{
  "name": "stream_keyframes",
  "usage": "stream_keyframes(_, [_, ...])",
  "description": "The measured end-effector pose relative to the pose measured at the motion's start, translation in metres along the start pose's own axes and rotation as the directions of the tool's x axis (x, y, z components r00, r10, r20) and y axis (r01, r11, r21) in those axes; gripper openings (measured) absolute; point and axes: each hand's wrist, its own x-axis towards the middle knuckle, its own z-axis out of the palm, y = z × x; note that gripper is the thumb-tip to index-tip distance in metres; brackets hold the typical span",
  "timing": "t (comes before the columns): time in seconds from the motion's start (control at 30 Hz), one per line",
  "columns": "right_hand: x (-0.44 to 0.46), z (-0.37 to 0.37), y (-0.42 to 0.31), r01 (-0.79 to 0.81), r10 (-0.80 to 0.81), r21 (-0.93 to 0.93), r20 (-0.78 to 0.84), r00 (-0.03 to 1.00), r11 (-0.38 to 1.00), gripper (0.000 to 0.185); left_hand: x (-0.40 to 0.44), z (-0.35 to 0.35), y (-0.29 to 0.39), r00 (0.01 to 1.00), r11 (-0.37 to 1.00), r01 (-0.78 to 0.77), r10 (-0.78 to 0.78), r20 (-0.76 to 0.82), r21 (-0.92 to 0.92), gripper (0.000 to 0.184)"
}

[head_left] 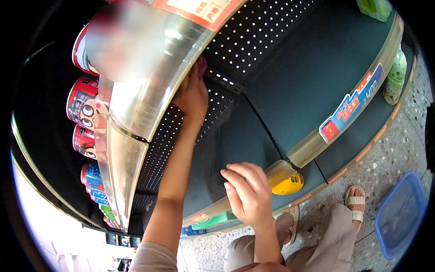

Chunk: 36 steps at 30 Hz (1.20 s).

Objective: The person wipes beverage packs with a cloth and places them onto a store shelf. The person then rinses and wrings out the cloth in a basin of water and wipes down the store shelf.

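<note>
My left hand (194, 97) reaches up under the curved upper shelf edge (156, 106). Its fingers are closed on a dark pink cloth (202, 66), pressed near a black bracket at the perforated back panel (244, 38); part of the cloth and the fingertips are hidden. Held over the front of the dark shelf board (226, 145), my right hand (249, 192) has loosely bent fingers, thumb apart, with nothing seen in it. A yellow package (288, 183) shows just beside it, below the clear shelf edge strip.
Red cans (84, 102) and blue cans (94, 179) line the shelf at left. A green bottle (395, 79) stands on the lower shelf at right. On the speckled floor (337, 181) sits a blue plastic basin (401, 217), near sandalled feet (355, 204).
</note>
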Motion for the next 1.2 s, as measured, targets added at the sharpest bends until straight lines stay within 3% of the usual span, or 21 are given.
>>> stream_keyframes(0.3, [-0.001, 0.000, 0.001, -0.002, 0.002, -0.017, 0.007, 1.000, 1.000, 0.022, -0.001, -0.002, -0.001, 1.000, 0.994, -0.015, 0.016, 0.008, -0.106, 0.048])
stream_keyframes(0.4, [0.001, 0.000, 0.002, 0.010, -0.009, -0.044, 0.008, 1.000, 0.999, 0.023, -0.015, -0.002, 0.007, 0.981, 0.999, -0.015, 0.025, 0.194, -0.052, 0.049])
stream_keyframes(0.57, [0.015, 0.007, -0.003, 0.018, -0.024, -0.234, -0.025, 0.999, 0.972, 0.022, -0.031, 0.001, 0.014, 0.982, 0.963, 0.016, 0.035, 0.185, -0.268, 0.051])
stream_keyframes(0.63, [0.033, 0.010, -0.009, 0.052, -0.059, -0.366, -0.008, 0.998, 0.929, 0.019, -0.025, -0.003, 0.010, 0.983, 0.973, -0.080, 0.113, 0.148, -0.216, 0.050])
stream_keyframes(0.7, [0.059, 0.011, -0.019, 0.096, 0.001, -0.535, 0.178, 0.984, 0.839, 0.016, -0.024, -0.005, 0.001, 0.967, 0.971, -0.143, 0.179, 0.183, -0.193, 0.048])
stream_keyframes(0.77, [0.079, 0.016, -0.021, 0.188, 0.089, -0.626, 0.384, 0.919, 0.757, 0.012, -0.029, 0.007, -0.015, 0.951, 0.988, -0.066, 0.105, 0.291, -0.140, 0.049])
stream_keyframes(0.87, [0.091, 0.020, 0.005, 0.398, 0.123, -0.632, 0.618, 0.776, 0.665, 0.014, -0.010, -0.017, -0.022, 0.965, 0.992, -0.007, 0.040, 0.261, -0.127, 0.050])
stream_keyframes(0.97, [0.085, 0.001, 0.025, 0.568, 0.100, -0.657, 0.693, 0.714, 0.496, 0.011, -0.003, -0.009, -0.019, 0.992, 0.996, -0.058, 0.064, 0.108, -0.062, 0.046])
stream_keyframes(1.03, [0.083, -0.013, 0.033, 0.580, 0.096, -0.609, 0.730, 0.676, 0.541, 0.012, 0.001, -0.003, -0.016, 0.996, 0.996, -0.083, 0.084, -0.035, 0.037, 0.037])
stream_keyframes(1.13, [0.083, -0.023, 0.038, 0.563, 0.070, -0.556, 0.746, 0.662, 0.611, 0.016, 0.007, -0.031, 0.000, 0.979, 0.998, 0.045, -0.037, 0.202, -0.035, 0.028])
stream_keyframes(1.2, [0.082, -0.026, 0.041, 0.546, 0.011, -0.548, 0.712, 0.702, 0.633, 0.018, 0.003, -0.017, 0.007, 0.973, 0.967, 0.140, -0.095, 0.211, -0.211, 0.029])
